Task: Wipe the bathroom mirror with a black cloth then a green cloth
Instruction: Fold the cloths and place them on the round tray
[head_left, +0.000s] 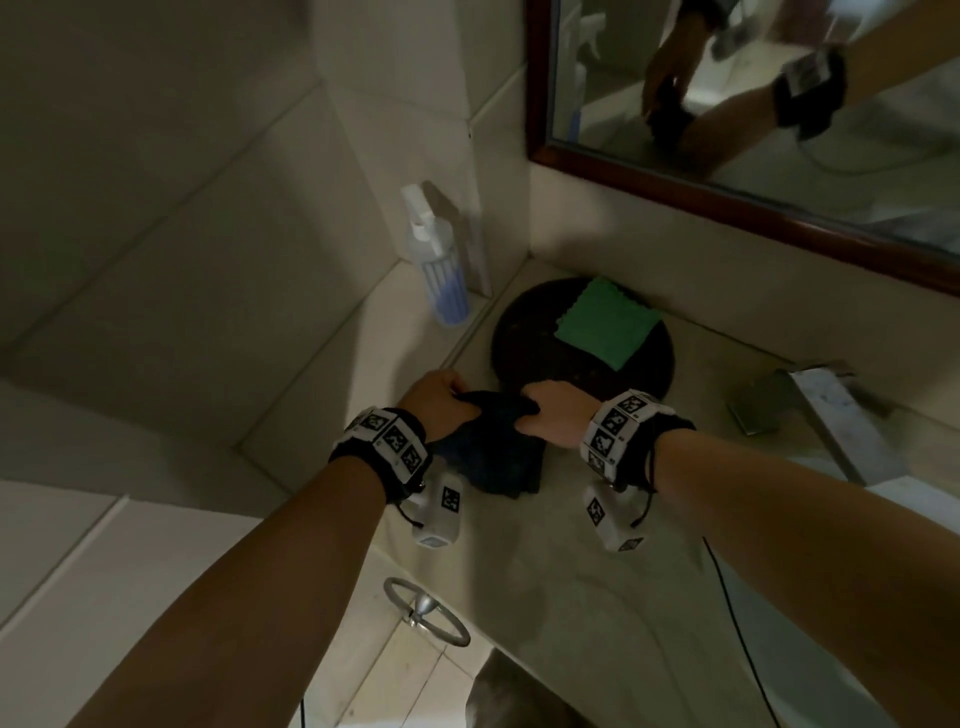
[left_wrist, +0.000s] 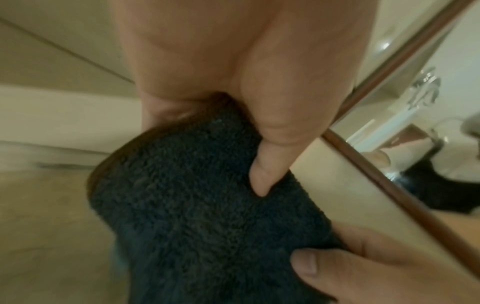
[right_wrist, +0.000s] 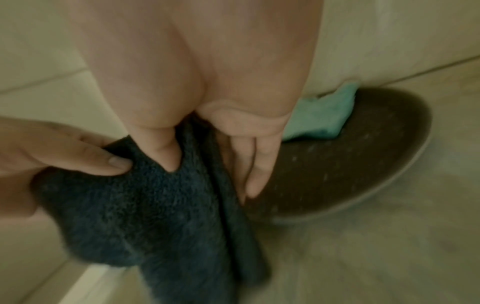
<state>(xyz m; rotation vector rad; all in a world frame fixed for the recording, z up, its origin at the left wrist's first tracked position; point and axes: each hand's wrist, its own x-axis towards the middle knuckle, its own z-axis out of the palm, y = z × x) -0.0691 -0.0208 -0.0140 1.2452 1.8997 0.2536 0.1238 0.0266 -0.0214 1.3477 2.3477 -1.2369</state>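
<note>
A black terry cloth (head_left: 493, 447) hangs just above the counter between both hands. My left hand (head_left: 439, 397) pinches its left upper edge, and my right hand (head_left: 550, 410) pinches the right upper edge. The left wrist view shows the thumb pressed into the black cloth (left_wrist: 207, 205). In the right wrist view the thumb and fingers pinch a fold of the black cloth (right_wrist: 155, 205). A folded green cloth (head_left: 605, 325) lies on a round dark tray (head_left: 524, 348) behind the hands. The wood-framed mirror (head_left: 753, 104) hangs at the upper right and reflects my hands.
A clear spray bottle (head_left: 434, 260) with blue liquid stands in the tiled corner to the left of the tray. A metal faucet (head_left: 810, 410) sits at the right of the counter. A chrome towel ring (head_left: 426, 610) hangs below the counter's front edge.
</note>
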